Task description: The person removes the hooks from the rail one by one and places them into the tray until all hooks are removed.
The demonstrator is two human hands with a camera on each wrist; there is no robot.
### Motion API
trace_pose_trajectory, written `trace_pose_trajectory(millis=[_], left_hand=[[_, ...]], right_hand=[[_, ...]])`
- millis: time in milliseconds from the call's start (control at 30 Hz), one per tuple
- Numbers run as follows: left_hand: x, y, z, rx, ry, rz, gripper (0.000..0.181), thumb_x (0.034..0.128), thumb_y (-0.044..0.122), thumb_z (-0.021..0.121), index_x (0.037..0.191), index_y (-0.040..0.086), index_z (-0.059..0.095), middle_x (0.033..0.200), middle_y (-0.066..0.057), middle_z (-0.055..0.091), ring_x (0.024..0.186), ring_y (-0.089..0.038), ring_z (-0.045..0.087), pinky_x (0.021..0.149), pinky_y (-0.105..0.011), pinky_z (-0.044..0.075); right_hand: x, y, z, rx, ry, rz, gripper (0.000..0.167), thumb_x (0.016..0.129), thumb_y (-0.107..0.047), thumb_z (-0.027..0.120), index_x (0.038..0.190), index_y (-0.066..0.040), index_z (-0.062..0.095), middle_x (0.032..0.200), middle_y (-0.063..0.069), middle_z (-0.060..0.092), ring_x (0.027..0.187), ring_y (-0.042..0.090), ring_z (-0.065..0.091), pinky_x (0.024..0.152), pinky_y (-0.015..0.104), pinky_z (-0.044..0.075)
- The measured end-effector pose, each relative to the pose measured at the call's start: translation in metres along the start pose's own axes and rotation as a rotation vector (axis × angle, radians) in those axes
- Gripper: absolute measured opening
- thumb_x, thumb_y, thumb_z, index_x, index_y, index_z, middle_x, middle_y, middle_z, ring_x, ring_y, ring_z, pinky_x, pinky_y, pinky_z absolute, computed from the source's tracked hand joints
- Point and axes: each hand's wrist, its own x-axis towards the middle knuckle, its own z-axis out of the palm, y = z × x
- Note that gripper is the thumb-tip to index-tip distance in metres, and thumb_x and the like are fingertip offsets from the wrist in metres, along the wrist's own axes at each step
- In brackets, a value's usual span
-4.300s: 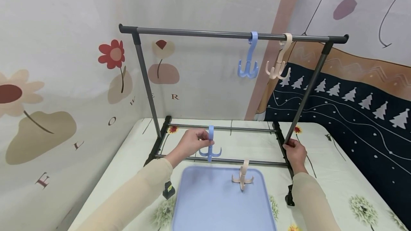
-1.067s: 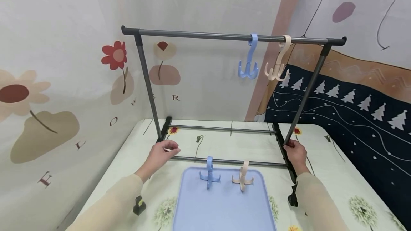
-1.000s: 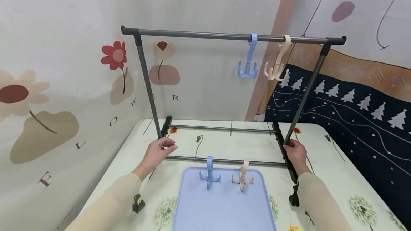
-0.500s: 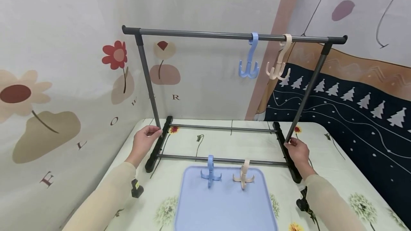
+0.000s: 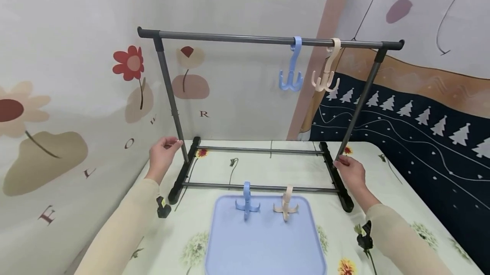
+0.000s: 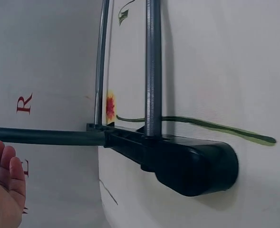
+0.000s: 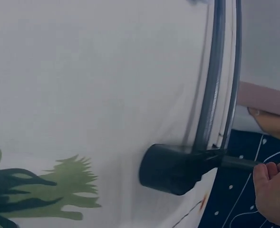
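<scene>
i find the right hand [image 5: 351,174] pinching the right post [image 5: 359,107] of the rack [image 5: 229,37] near its foot. the left hand [image 5: 160,158] is at the left post [image 5: 170,96], fingers bent; i cannot tell whether it grips. the rack stands on the worktop [image 5: 291,168].

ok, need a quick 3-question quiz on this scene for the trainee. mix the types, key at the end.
1. What hangs from the top rail?
2. True or false: everything on the tray is blue.
3. The right hand is at the: A) tray; B) right post; C) top rail.

Key:
1. A blue hook and a beige hook.
2. False: a blue tray hook and a beige tray hook sit there.
3. B, by its lower end.
</scene>
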Motion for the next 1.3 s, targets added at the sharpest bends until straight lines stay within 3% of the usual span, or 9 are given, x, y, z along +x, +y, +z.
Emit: trace_pose_trajectory(millis=[433,767,933,1300], left_hand=[[0.02,0.018,0.006,-0.104,0.069,-0.068,0.055,0.096,0.043,0.063,0.138,0.009,0.053,0.132,-0.011,0.057,0.122,-0.026,0.051,0.103,-0.043,0.042],[0.026,0.026,0.016,-0.182,0.105,-0.094,0.046,0.0952,0.035,0.068,0.13,0.008,0.057,0.121,-0.007,0.057,0.116,-0.023,0.052,0.101,-0.041,0.041],[0.026,0.027,0.019,-0.185,0.124,-0.088,0.039,0.0959,0.031,0.067,0.124,0.006,0.058,0.115,-0.005,0.059,0.11,-0.02,0.053,0.099,-0.039,0.042],[0.028,0.026,0.02,-0.17,0.125,-0.083,0.038,0.0968,0.03,0.066,0.125,0.006,0.058,0.119,-0.007,0.061,0.11,-0.019,0.054,0.1,-0.039,0.042]], right_hand=[[-0.013,-0.052,-0.007,0.043,-0.057,-0.156,0.047,0.102,-0.03,0.057,0.139,-0.001,0.054,0.131,0.019,0.059,0.117,0.03,0.056,0.095,0.042,0.047],[-0.019,-0.094,-0.016,0.126,-0.073,-0.186,0.054,0.099,-0.039,0.061,0.141,-0.006,0.053,0.136,0.013,0.057,0.122,0.027,0.054,0.102,0.044,0.044],[-0.02,-0.109,-0.02,0.14,-0.064,-0.209,0.059,0.097,-0.046,0.062,0.141,-0.007,0.054,0.133,0.011,0.059,0.119,0.023,0.055,0.101,0.041,0.044],[-0.016,-0.143,-0.04,0.133,0.015,-0.264,0.06,0.094,-0.05,0.063,0.138,-0.009,0.057,0.131,0.01,0.061,0.117,0.022,0.056,0.099,0.039,0.045]])
